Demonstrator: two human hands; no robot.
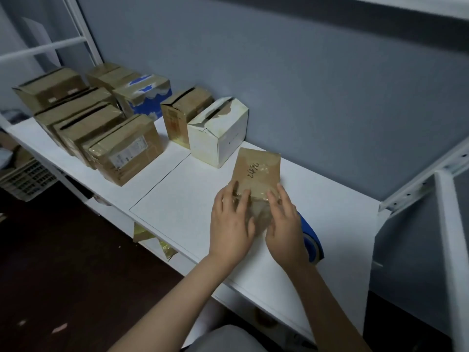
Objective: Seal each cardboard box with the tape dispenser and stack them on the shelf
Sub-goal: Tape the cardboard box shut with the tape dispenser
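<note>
1. The white shelf serves as both workbench and storage. Its near stretch gives room for taping, while the boxes collect at the far left.
2. The group of brown boxes stands packed side by side at that far left end, likely pushed aside to keep the work area open. Some show dark slits along the top seam, so I cannot tell whether all are sealed.
3. The white box and the small brown box behind it stand closer in. Their top flaps gape, so they probably await tape.
4. The marked box, with numbers handwritten on top, lies on the shelf straight ahead of the person. Glossy tape crosses its near end.
5. The left hand lies flat on that taped end with its fingers spread, pressing rather than pinching.
6. The right hand presses alongside with straight fingers, seemingly smoothing the tape down.
7. The blue tape dispenser rests on the shelf just beside the right wrist, within reach, which leaves both hands free.
</note>
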